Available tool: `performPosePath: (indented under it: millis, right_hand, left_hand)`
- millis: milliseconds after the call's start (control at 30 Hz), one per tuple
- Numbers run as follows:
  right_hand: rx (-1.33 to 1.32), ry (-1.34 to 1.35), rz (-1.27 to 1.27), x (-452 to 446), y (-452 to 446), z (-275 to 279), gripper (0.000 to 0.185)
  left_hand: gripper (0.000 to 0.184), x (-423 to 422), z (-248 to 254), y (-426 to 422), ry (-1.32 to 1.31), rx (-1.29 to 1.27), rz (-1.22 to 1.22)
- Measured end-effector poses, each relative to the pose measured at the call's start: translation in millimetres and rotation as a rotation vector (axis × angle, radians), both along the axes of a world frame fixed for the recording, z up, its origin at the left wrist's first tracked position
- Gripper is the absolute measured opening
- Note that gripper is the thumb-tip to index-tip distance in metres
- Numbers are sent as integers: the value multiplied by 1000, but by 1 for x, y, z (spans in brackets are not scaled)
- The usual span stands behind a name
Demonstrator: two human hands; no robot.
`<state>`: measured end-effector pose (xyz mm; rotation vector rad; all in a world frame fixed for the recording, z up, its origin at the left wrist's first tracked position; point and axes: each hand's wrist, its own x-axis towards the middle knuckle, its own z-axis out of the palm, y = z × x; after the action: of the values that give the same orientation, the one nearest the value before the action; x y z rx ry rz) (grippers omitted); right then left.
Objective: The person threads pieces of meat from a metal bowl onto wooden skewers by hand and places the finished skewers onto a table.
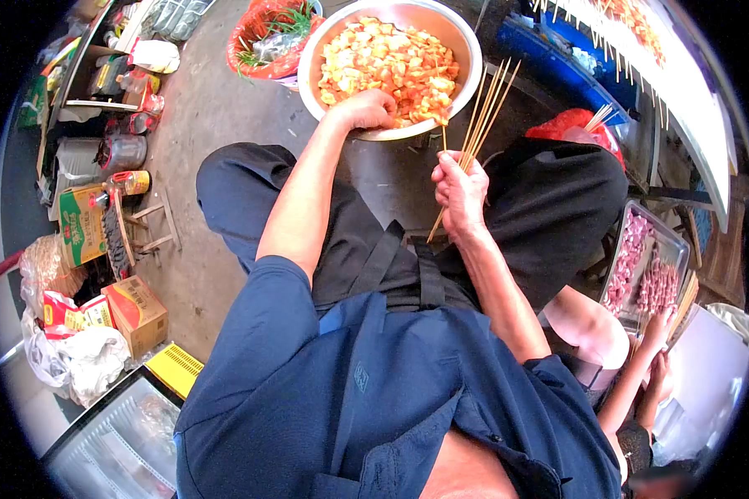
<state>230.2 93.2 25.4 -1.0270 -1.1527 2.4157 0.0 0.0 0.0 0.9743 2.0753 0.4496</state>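
Observation:
A large metal bowl [472,58] holds many chunks of orange-red coated meat [383,66]. Over its near rim reaches my left hand [370,110], fingers curled among the chunks; what they grip is hidden. Just below and right of the bowl, my right hand [460,187] is closed round a bundle of thin wooden skewers [489,112]. One separate skewer stands up from its thumb and forefinger, its upper end near a chunk at the bowl's rim.
Left of the bowl is a red-lined bucket [266,62] with greens. A tray [682,249] of skewered meat lies at right, beside another person's hands [659,349]. Upper right are a white surface [682,108] and red bag [566,126]. Boxes [137,314] and bottles line the left.

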Motion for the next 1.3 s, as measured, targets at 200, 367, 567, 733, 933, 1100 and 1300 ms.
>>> performPosePath:
  millis: [200, 367, 567, 733, 933, 1100, 1300]
  right_hand:
    - [-18, -5, -22, 4, 1, 1, 12]
    - [-19, -5, -23, 3, 1, 1, 12]
    - [-7, 2, -14, 4, 1, 1, 12]
    - [2, -12, 17, 4, -2, 1, 11]
    - [92, -35, 86, 5, -6, 3, 10]
    - [118, -42, 137, 5, -10, 1, 10]
    - [102, -83, 173, 6, -13, -3, 9]
  left_hand:
    - [19, 3, 15, 1, -82, -142, 40]
    - [19, -9, 12, -13, -334, -14, 45]
    - [17, 0, 14, -14, -419, 115, 344]
    - [13, -3, 12, -8, -498, 471, 630]
    - [22, -5, 10, -2, -789, 762, 843]
    - [26, -6, 11, 3, -799, 852, 929]
    - [26, -3, 22, 3, -773, 945, 972]
